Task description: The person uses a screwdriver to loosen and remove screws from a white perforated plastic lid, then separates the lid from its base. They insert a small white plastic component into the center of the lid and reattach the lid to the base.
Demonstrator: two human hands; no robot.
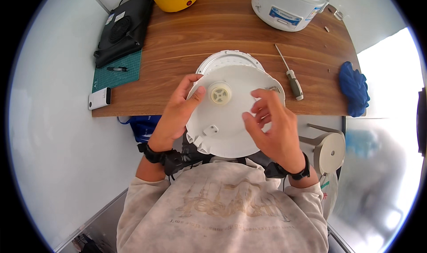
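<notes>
At the centre of the frame, the left hand (175,113) grips the rim of a round white plastic lid panel (227,128), thumb pressed on its smooth face beside the cream ribbed hub (221,93). The right hand (271,126) hovers over it, fingers loosely curled and holding nothing. Steady support at the rim probably serves best. A grey-handled screwdriver (291,77) lies right on the wooden table (222,26).
</notes>
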